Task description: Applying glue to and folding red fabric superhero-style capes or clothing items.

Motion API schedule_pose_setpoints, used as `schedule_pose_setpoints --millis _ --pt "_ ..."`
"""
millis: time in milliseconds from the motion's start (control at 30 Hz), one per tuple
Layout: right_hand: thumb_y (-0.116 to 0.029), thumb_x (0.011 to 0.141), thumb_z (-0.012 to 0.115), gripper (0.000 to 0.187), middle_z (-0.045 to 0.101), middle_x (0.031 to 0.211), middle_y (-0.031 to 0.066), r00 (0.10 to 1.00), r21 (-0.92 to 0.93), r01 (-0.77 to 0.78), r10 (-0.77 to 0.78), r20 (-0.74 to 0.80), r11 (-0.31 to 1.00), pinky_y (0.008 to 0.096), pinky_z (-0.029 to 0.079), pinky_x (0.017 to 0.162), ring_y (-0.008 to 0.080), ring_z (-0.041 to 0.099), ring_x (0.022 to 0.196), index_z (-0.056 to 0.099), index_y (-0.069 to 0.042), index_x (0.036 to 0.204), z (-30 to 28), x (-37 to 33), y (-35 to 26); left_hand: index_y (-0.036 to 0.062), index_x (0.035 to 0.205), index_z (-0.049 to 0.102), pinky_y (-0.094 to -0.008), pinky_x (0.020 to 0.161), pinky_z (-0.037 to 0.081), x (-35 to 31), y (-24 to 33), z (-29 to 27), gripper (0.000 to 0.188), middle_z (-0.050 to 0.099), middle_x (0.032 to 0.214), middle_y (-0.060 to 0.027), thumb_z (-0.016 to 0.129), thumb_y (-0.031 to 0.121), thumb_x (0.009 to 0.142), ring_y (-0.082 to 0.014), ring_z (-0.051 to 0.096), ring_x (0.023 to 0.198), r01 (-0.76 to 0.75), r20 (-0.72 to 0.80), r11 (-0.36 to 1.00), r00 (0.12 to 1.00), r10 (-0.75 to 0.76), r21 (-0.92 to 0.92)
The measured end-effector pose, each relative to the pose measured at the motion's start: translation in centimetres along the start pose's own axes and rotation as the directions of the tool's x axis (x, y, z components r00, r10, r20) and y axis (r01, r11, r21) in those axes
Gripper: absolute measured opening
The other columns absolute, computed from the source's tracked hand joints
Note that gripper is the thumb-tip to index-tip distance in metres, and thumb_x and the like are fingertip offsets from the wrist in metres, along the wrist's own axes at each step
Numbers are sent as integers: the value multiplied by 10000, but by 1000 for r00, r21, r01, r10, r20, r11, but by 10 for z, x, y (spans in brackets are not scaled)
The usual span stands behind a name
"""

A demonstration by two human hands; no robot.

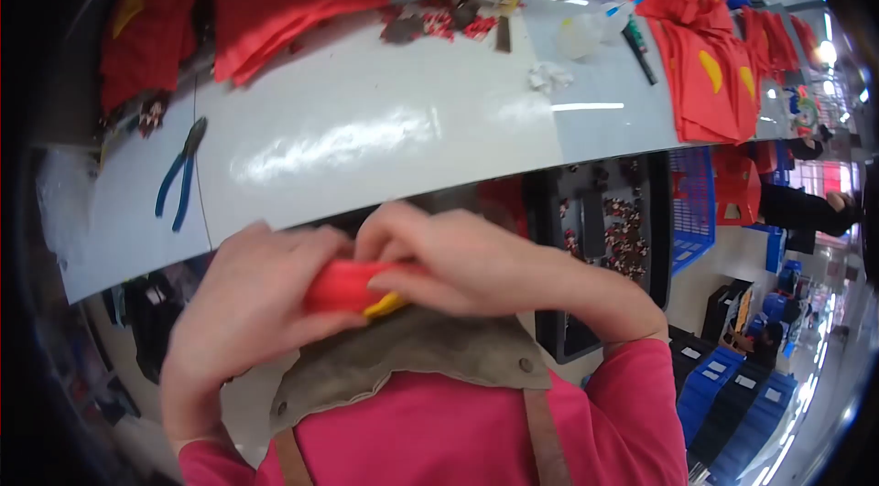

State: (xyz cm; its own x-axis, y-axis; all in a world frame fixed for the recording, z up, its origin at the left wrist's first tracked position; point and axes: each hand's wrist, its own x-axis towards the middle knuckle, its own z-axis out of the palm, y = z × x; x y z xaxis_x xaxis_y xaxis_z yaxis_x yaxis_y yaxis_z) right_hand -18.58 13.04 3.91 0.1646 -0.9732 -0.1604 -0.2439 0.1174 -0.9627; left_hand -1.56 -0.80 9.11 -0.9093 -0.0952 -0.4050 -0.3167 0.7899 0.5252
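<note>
In front of my chest, just below the table's near edge, a bunched piece of red fabric (337, 285) with a yellow patch is held between my two hands. My left hand (245, 296) is closed round its left end, thumb underneath. My right hand (444, 257) pinches the other end from above, its fingers curled beside the yellow part. Both hands are slightly blurred, and the fingers hide much of the cloth. Behind it is the grey-brown apron (412, 349) I wear.
Blue-handled pliers (183, 175) lie on the white table (366, 138). Stacked red fabric pieces (293, 5) with yellow patches sit at the back left, others (705, 88) at the right. Small red, white and dark parts (449, 24) lie between. A black tray (595, 239) holds more below the table, beside a blue basket (693, 211).
</note>
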Motion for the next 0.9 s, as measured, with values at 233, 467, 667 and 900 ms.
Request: schedule_pose_setpoints --millis 233,467,667,900 --pt "-176 855 644 142 625 794 40 909 -155 412 -418 -4 898 349 468 736 261 600 757 579 -101 957 6 7 -14 5 1024 634 -269 650 475 27 -46 -31 368 653 783 -89 719 307 831 -139 615 714 14 539 751 705 461 -660" --pt "-242 804 704 221 618 788 24 898 -482 364 -438 -45 797 329 469 718 239 599 742 605 -105 946 -10 2 -3 -40 1023 622 -236 681 469 47 -46 -18 332 651 808 -53 667 257 881 -87 557 726 76 601 775 680 419 -627" --pt "-25 922 530 98 579 900 69 306 -377 76 -381 -872 923 265 443 794 138 549 839 527 -1 1017 -96 -45 34 -58 1030 628 -245 766 470 31 -66 7 275 668 937 -86 682 159 870 -105 585 860 233 503 575 780 371 -785" --pt "-186 895 643 370 570 1105 89 292 -361 -162 -305 -907 919 289 419 907 158 531 1016 503 18 1170 -216 -69 127 -10 1048 647 -221 705 488 43 -50 -1 315 675 874 -17 704 223 843 -61 597 785 407 606 568 766 215 -715"
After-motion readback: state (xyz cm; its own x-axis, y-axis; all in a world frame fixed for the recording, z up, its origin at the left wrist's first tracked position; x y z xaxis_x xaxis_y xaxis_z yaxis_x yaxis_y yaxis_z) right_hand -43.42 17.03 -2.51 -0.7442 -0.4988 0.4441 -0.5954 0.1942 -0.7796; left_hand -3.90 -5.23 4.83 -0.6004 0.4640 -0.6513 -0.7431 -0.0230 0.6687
